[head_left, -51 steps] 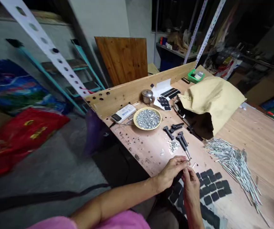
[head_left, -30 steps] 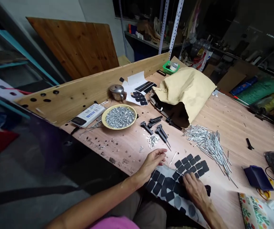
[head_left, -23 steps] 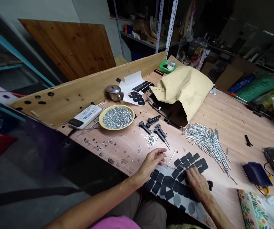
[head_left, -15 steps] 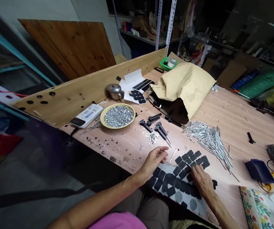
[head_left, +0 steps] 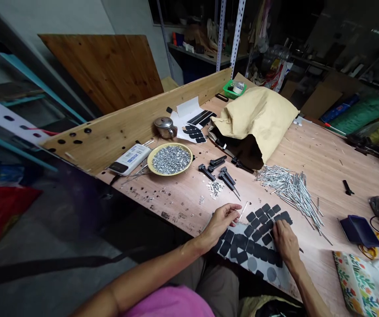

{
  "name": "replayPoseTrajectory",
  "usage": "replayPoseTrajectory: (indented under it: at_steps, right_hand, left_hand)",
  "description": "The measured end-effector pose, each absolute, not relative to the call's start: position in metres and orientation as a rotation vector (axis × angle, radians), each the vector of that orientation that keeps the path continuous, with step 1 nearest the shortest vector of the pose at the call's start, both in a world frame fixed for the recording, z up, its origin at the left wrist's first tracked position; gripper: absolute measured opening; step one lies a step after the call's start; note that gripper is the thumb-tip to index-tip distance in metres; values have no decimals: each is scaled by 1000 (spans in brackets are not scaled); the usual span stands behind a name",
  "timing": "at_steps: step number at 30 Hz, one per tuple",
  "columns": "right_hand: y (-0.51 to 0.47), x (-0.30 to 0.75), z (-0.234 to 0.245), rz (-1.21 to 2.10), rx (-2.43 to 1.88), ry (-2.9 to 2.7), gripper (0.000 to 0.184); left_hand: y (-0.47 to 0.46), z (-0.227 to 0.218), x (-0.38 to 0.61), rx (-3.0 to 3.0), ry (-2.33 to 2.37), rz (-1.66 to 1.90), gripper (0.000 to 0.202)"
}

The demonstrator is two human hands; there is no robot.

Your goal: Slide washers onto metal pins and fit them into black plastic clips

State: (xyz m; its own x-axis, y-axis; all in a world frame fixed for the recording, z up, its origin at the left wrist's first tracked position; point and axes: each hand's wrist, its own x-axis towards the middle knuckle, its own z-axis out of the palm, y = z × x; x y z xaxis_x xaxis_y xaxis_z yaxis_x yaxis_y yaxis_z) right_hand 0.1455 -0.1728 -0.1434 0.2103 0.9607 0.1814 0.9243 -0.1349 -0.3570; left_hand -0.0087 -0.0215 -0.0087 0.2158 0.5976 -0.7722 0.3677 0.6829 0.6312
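Observation:
My right hand is closed around a slim tool; its thin pale tip points over the black pads, and a dark end shows behind the hand. Those black rounded pads lie in rows on a grey sheet at the table's near edge. To their left hovers my left hand, fingers curled but apart, with nothing visible in it. A single metal rod is beside its fingertips; whether they touch I cannot tell. Beyond are black plastic pieces, some with thin rods, and small metal nuts.
A yellow bowl holds many small metal parts. Behind it stand a lidded metal pot and a white device. A large brown paper bag lies mid-table. Right of it are piled metal rods and a dark blue tray.
My left hand has moved right, closer to the single rod. My right hand has shifted slightly right and away from me with the tool. The whole view has turned a little.

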Motion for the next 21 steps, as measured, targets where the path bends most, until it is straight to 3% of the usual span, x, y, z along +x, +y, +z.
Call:
replayPoseTrajectory:
  at_steps: [5, 12, 16, 21]
  right_hand:
    - [-180, 135, -124, 181, -1837, -1984, 27]
    - [-176, 151, -129, 106, -2157, -1728, 30]
    - [-176, 128, -128, 70, -1958, -2008, 22]
    - [-174, 117, -126, 102, -1985, -1936, 22]
  left_hand:
    - [-12, -9, -12, 936, 1402, 199, 25]
    - [-16, -21, -10, 1179, 1398, 32, 27]
    - [-8, -38, -10, 1770, 1300, -76, 25]
    - [26, -63, -7, 2373, 1250, -306, 32]
